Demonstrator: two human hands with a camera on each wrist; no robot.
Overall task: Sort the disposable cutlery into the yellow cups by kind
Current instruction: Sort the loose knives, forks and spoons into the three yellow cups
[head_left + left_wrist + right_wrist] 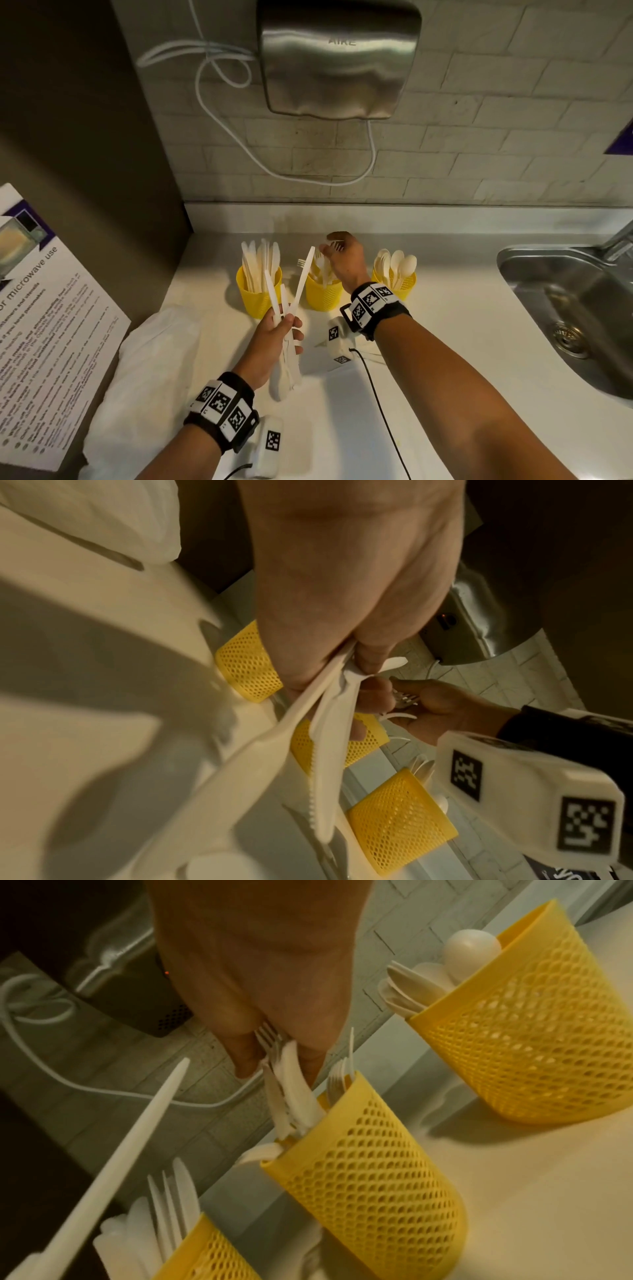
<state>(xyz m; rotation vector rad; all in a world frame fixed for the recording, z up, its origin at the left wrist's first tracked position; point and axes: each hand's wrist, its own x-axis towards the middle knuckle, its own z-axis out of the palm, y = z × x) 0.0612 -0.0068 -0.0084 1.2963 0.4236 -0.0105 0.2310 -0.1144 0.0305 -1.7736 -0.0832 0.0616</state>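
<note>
The fingers (pixel 246 1053) of the right hand (pixel 342 260) are pinched round the tined end of a white fork (pixel 274 1053), which is held with its handle already down inside the middle cup (pixel 323 294). The fingers (pixel 291 322) of the left hand (pixel 274 339) are curled round a small bundle of white knives (pixel 287 294), fanned upward just in front of the middle cup; a serrated blade edge is shown clearly in the left wrist view.

Three yellow mesh cups stand in a row on the counter (pixel 462 325) near the back wall. The knife cup (pixel 258 296), left of the middle cup, is filled with knives standing upright, though what looks like a set of fork tines is seen among them in the right wrist view. The middle cup is holding forks. The spoon cup (pixel 394 284), right of the middle cup, is packed with spoons, bowls up.

The task is judged to be well advanced: all three cups are already stocked by kind, and the fork in the right hand is almost placed. What is left, as far as can be seen, is the bundle in the left hand, which belongs in the knife cup. A few more white pieces seem to lie on the counter under the left hand, in front of the middle cup, but their kind and number cannot be told. A possible stray fork in the knife cup may need correcting.
</note>
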